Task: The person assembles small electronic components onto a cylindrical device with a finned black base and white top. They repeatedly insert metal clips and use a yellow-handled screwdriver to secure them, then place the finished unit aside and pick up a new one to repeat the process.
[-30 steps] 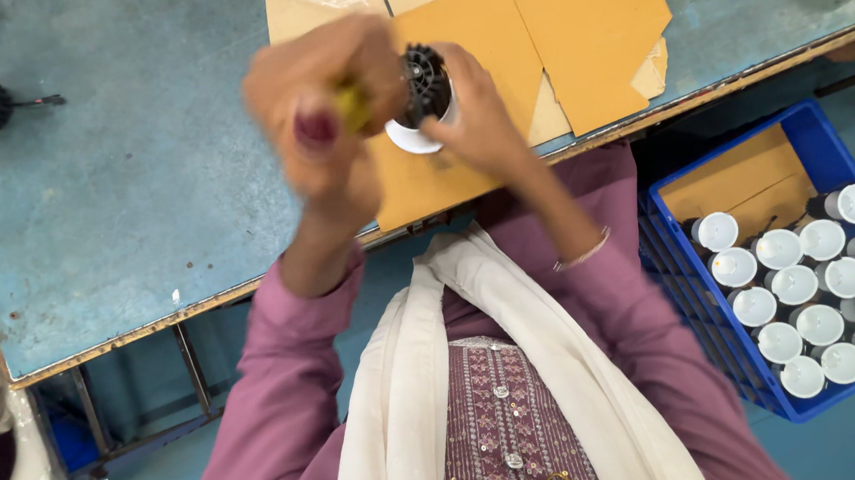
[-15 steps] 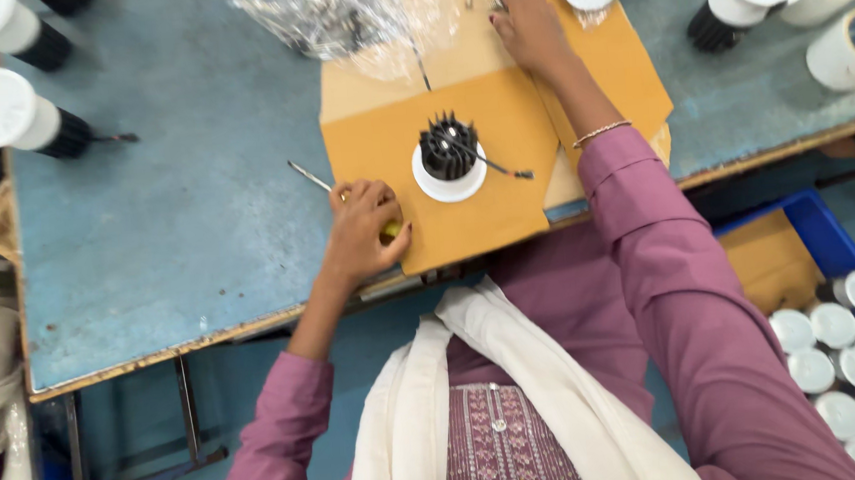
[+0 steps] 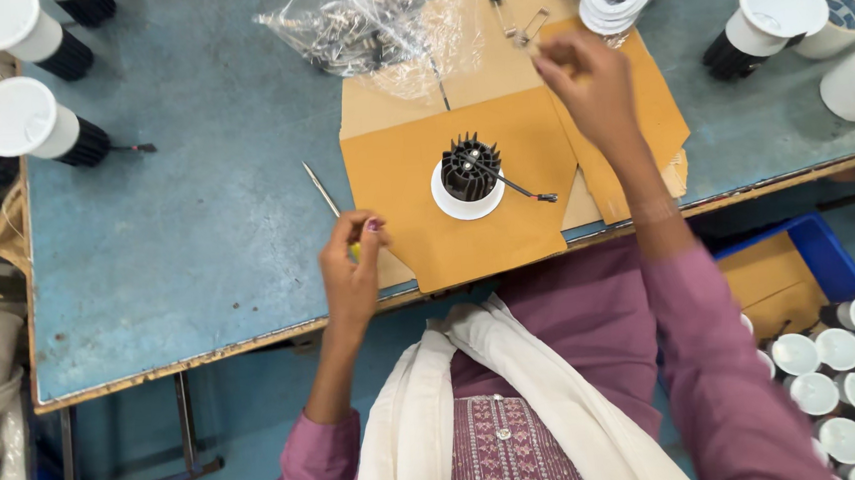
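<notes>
A thin screwdriver (image 3: 328, 199) is gripped in the left hand (image 3: 351, 265), with the fingers curled tight around its yellow handle and the metal shaft pointed up toward 11 o'clock over the blue table (image 3: 177, 237). At 2 o'clock from that hand, a black finned lamp part (image 3: 470, 167) is seen upright in a white ring (image 3: 465, 205) on a sheet of brown cardboard (image 3: 428, 240), with a thin black wire (image 3: 519, 185) trailing off it toward 4 o'clock. The right hand (image 3: 587, 83) is held up at 1 o'clock from the lamp part, with the fingertips pinched together; it cannot be told what, if anything, is pinched in them. Just past those fingers, at 11 o'clock, small metal clips (image 3: 518, 21) are laid on the cardboard, beside a clear plastic bag (image 3: 372, 23). More white-capped lamps (image 3: 33, 122) are stood at the table's far left and far right (image 3: 768, 21). A blue crate (image 3: 820, 253) filled with white lamps is placed low at 4 o'clock.
</notes>
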